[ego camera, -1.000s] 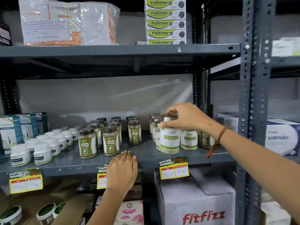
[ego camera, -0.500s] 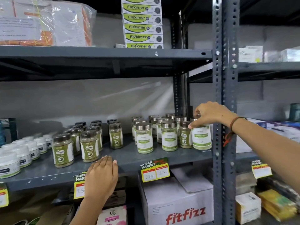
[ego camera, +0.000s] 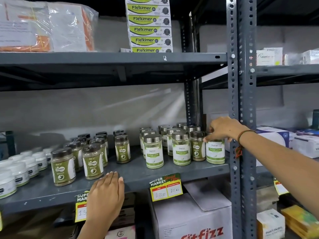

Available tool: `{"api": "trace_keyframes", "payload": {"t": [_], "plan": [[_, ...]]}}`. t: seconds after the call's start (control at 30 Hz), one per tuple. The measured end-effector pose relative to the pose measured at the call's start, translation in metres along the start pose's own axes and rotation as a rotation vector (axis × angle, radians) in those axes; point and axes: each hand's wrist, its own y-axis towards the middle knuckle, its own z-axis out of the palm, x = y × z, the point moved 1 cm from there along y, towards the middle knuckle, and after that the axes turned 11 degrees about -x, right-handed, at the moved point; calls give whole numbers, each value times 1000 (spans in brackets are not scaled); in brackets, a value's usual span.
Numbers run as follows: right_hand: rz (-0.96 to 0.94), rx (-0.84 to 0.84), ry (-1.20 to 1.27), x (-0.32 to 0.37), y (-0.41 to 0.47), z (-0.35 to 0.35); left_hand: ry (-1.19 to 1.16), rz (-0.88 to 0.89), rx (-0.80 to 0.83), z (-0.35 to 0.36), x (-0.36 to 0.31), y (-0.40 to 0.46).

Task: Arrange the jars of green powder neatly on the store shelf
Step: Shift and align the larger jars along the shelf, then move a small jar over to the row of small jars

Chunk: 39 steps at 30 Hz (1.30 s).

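Left hand [ego camera: 106, 194] lies flat and open on the shelf [ego camera: 138, 175] edge, half covering a price tag [ego camera: 80, 208]. Right hand [ego camera: 222, 129] grips the lid of the end Moringa jar [ego camera: 215, 153], by the upright post [ego camera: 241, 118]. Fleximer boxes [ego camera: 149, 25] stack above.

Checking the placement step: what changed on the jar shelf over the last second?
The right hand carried a Moringa jar from the cluster's front to the row's right end, beside the upright, and still grips its top. The left hand stayed flat on the shelf edge; the other jars look unmoved.
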Motion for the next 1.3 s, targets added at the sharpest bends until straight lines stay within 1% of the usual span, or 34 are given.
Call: {"api": "trace_keyframes", "payload": {"t": [0.13, 0.23, 0.27, 0.33, 0.4, 0.43, 0.47, 0.5, 0.6, 0.67, 0.77, 0.83, 0.93, 1.03, 1.17, 1.3], "plan": [[10, -13, -34, 3, -1, 0, -2, -7, 12, -3, -2, 0], [-6, -26, -132, 6, -4, -2, -5, -7, 15, -6, -3, 0], [-16, -66, -169, 7, -4, -4, -2, -5, 17, -6, -3, 0], [-57, -221, -227, 11, -5, -10, 2, -1, 23, -7, -3, 0], [-131, -408, -221, 17, -3, -15, 3, 3, 27, -8, -4, 0], [-166, -461, -183, 20, 0, -17, 5, 6, 28, -9, -4, 0], [-192, -461, -126, 23, 3, -18, 7, 11, 30, -9, -4, 0], [-209, -408, -64, 25, 6, -18, 9, 18, 30, -9, -3, 0], [-217, -109, 26, 31, 19, -12, 17, 42, 27, -9, -2, 0], [-208, 43, 44, 32, 27, -3, 27, 42, 37, -9, -2, 1], [-178, 167, 85, 31, 39, 9, 17, 35, 35, -7, -1, 2], [-159, 213, 120, 30, 45, 12, 30, 39, 42, -6, 0, 2], [-154, 206, 131, 31, 50, 13, 39, 34, 47, -4, 1, 1], [-121, 188, 233, 29, 49, 10, 40, 28, 43, -3, 2, 1], [-118, -1, 141, 26, 45, -14, 45, 25, 46, -3, 3, 0], [-140, -92, 288, 28, 43, -53, 44, 26, 36, -3, 3, -1]]}}
